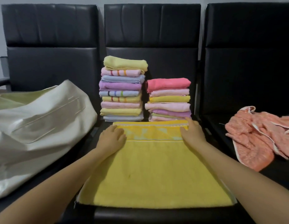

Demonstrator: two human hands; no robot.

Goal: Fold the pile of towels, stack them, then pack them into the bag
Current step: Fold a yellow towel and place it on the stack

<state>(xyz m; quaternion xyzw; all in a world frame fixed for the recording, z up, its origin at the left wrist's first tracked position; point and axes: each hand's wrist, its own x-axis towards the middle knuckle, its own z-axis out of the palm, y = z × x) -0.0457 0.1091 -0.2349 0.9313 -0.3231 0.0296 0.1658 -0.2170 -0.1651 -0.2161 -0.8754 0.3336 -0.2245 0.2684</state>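
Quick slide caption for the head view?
Both hands flatten a yellow towel before two folded stacks, white bag left.

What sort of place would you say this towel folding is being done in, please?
Probably a waiting area or office lobby, not a laundry room: the yellow towel lies on a row of joined black padded seats against a plain wall, with folded stacks and a white bag on the seats.

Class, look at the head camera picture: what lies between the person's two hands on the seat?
In the head view, only the far patterned band of the yellow towel lies between the left hand and the right hand; both rest flat on it.
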